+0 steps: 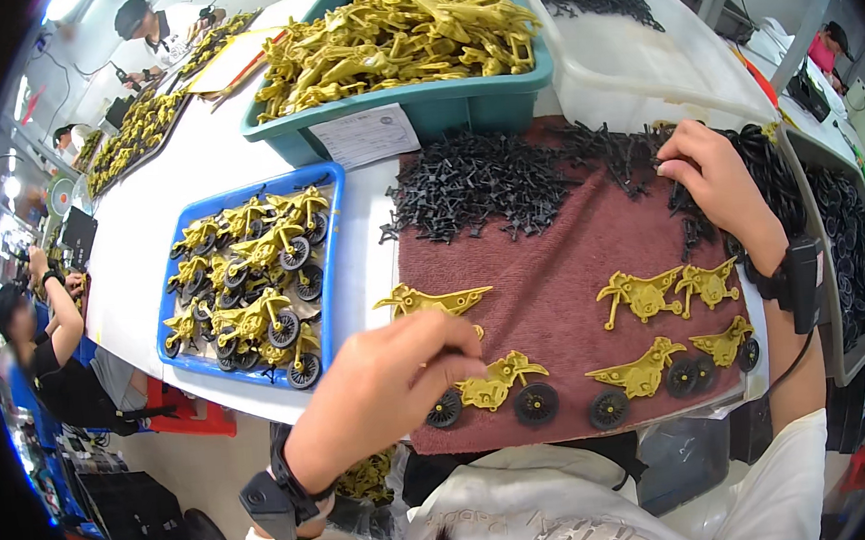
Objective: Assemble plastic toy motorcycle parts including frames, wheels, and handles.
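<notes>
My left hand (385, 384) is closed in a pinch over the front left of a red-brown cloth (544, 282); what its fingertips hold, if anything, is hidden. Beneath and beside them lie a yellow toy motorcycle half (500, 381) with black wheels (535, 403) and a bare yellow half (445, 298). To the right are two more bare yellow halves (640, 296) and two with wheels (640, 371). My right hand (717, 185) pinches at the right edge of the small black plastic parts (631, 161); I cannot make out what is between its fingers.
A blue tray (342, 266) of wheeled yellow motorcycles stands left. Behind the cloth are a green bin (422, 115) heaped with yellow parts and a whitish tub (629, 71) with black pieces. A grey crate (864, 350) of black wheels sits right. Other people work farther off.
</notes>
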`<state>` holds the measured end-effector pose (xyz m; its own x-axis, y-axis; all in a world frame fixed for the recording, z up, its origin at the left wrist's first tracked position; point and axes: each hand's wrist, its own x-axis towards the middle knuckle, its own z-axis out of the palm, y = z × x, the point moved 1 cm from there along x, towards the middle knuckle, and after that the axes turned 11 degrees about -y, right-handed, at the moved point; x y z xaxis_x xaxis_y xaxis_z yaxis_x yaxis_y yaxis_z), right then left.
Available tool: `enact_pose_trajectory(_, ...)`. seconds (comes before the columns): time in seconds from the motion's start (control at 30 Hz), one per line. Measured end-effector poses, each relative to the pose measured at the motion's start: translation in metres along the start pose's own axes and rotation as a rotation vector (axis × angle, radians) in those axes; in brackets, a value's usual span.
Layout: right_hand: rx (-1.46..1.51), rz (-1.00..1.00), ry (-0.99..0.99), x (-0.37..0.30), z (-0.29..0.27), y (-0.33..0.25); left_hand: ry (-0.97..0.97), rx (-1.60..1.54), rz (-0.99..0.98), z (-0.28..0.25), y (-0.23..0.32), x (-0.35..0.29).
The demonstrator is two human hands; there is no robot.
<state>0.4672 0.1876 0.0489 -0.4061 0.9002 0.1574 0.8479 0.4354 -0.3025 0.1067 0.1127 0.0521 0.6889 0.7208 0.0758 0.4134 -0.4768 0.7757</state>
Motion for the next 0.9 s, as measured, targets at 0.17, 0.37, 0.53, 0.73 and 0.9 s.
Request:
enact_pose_trajectory(0.17,0.100,0.172,0.048,-0.006,-0.005,-0.029,0.106,-0.046,-0.070,0.022,0.000,-0.044)
enact_pose_trajectory(0.37,0.392,0.221,0.098,-0.038,0.004,-0.076,0.066,-0.718,-0.282,0.049,-0.017,-0.074)
enact_pose_trajectory(0.53,0.300,0.180,-0.021,-0.064,0.015,-0.107,0.188,-0.856,-0.350,0.068,-0.013,-0.074)
enact_pose_trajectory(0.73,0.453,0.235,-0.045,-0.078,0.023,-0.120,0.216,0.092,-0.191,0.082,-0.016,-0.062)
enact_pose_trajectory(0.9,0.593,0.222,-0.064,-0.079,0.032,-0.127,0.236,0.448,-0.215,0.096,-0.010,-0.055)
